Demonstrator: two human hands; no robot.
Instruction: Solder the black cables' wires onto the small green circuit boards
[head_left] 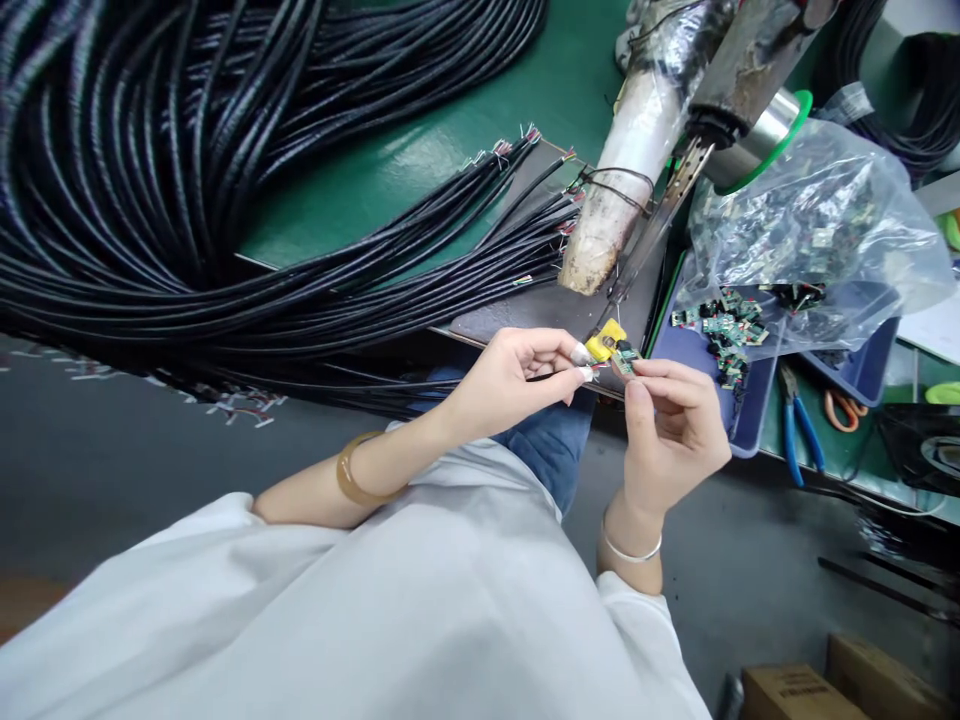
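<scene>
My left hand (525, 378) pinches the end of a black cable, whose thin coloured wires (595, 371) show at the fingertips. Between the thumb and fingers of my right hand (670, 425) is a small green circuit board (623, 362). The wire ends and the board are close together; whether they touch I cannot tell. Just beyond the fingertips sits a yellow block (604, 341) at the table's front edge. Above it, a soldering iron (660, 225) in a mount points down, its tip near the block.
Long bundles of black cables (300, 270) spread over the green table (360, 160). A wrapped tube (615, 200) slants beside the iron. To the right are a blue tray (694, 345) of circuit boards, a plastic bag (825, 215), a solder spool (761, 140), blue-handled pliers (801, 430) and orange-handled scissors (844, 410).
</scene>
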